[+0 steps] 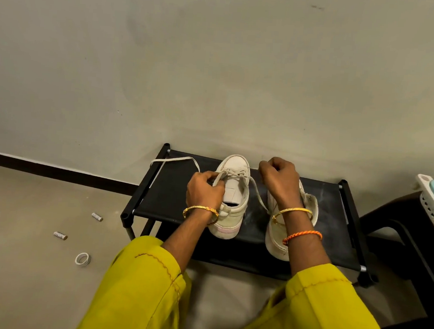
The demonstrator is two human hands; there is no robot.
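Plain grey wall and floor frame a low black rack (169,199) set against the wall; we work on its top shelf, which brings the shoe (234,191) within reach of both hands.

1. Shoe position: it stands upright near the middle of the shelf, toe toward the wall, heel toward us, so the eyelets face up for lacing. A second shoe (280,236) stands just beside it on the right, partly hidden by the forearm.
2. Left hand (205,189): fingers curled, pinching the lace (175,158) beside the left eyelets. The free end loops away to the far left corner of the shelf, slack, so it cannot snag.
3. Right hand (279,179): fingers curled above the right side of the toe. We cannot tell whether they grip a strand; one strand runs from the eyelets toward us under this wrist.
4. Judgement: we are threading the lace, only the far eyelets are crossed, and most of the lacing remains.

Two batteries (97,216) and a tape ring (82,259) lie on the floor, left of the rack.
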